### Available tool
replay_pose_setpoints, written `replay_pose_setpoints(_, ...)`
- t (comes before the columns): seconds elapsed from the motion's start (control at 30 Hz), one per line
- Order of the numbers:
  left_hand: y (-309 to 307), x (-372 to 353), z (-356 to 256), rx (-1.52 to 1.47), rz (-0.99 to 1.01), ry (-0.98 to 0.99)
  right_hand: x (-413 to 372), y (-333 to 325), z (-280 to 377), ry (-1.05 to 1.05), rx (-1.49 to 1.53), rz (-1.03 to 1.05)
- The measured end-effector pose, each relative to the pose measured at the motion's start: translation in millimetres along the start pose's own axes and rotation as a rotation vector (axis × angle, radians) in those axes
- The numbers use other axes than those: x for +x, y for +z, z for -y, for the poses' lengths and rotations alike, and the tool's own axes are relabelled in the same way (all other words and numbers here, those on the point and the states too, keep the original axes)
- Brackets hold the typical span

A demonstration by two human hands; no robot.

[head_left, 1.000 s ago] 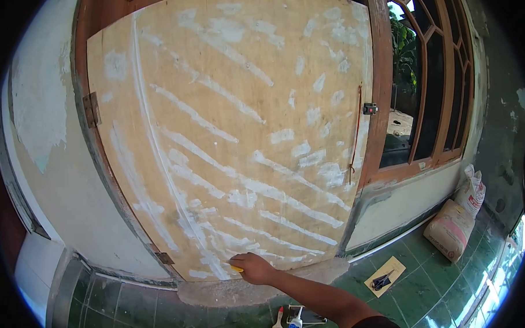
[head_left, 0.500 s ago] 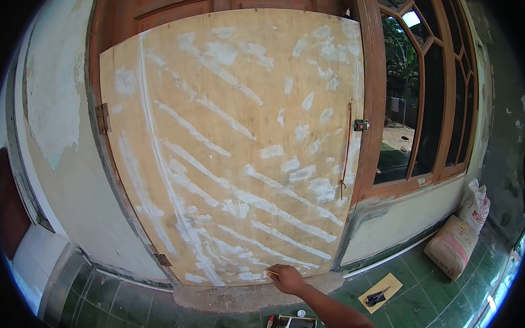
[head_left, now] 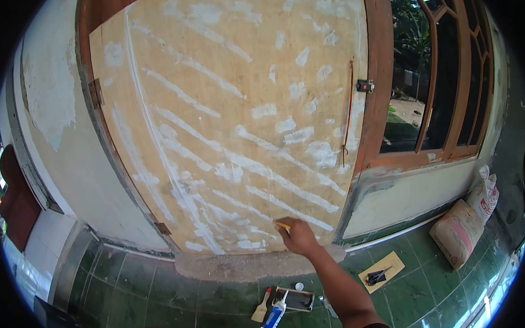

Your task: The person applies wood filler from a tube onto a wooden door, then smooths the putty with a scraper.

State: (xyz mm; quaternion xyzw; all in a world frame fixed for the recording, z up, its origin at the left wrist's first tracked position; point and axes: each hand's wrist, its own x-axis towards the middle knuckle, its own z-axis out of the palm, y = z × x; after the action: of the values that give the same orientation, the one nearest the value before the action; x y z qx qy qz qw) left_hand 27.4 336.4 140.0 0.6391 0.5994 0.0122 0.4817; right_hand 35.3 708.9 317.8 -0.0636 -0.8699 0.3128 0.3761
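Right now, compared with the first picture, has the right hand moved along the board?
Yes. Judged against the lower end of the long white line on the board, the right hand has moved right and slightly up.

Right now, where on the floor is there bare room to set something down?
Green tile is bare left of the paintbrush, below the concrete sill, and between the yellowish board and brown bag. Crowded: below the right hand, where paintbrush, tube and tray cluster.
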Motion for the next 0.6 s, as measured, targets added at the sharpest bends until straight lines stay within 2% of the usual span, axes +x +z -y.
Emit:
replay_pose_setpoints(0.07, 32.0, 2.0, 27.4, 0.000, -0.031, 0.087, 9.7, -20.9, 14.5, 0.035, 0.035, -0.071)
replay_pose_setpoints(0.1, 29.3, 2.8, 22.8, 0.084, -0.006, 0.005, 13.8, -29.8, 18.0, 0.014, 0.036, -0.122)
replay_pose_setpoints(0.13, 15.4, 13.6, 11.2, 0.123, 0.140, -0.155, 16.8, -38.5, 21.0, -0.031, 0.033, -0.188)
replay_pose_setpoints(0.17, 25.5, 29.7, 33.2, 0.160, 0.078, -0.192, 18.5, -50.1, 26.5, 0.013, 0.054, -0.211)
replay_pose_setpoints(0.23, 20.3, 48.2, 52.3, 0.091, -0.182, -0.231, 20.2, -75.2, 44.6, 0.019, 0.140, -0.302)
replay_pose_setpoints(0.27, 25.8, 60.7, 67.8, 0.056, -0.433, -0.202, 18.9, -84.0, 41.2, 0.022, 0.131, -0.357)
replay_pose_setpoints(0.37, 6.4, 90.1, 70.1, 0.003, -0.752, -0.444, 12.0, -112.0, 39.1, 0.020, 0.199, -0.495)
replay_pose_setpoints(0.47, 2.7, 117.9, 70.8, 0.031, -0.942, -0.522, 4.9, -140.0, 30.8, 0.032, 0.202, -0.590)
replay_pose_setpoints(0.6, -0.9, 149.3, 43.8, -0.024, -0.922, -0.521, 1.2, -158.4, 36.4, 0.034, 0.182, -0.672)
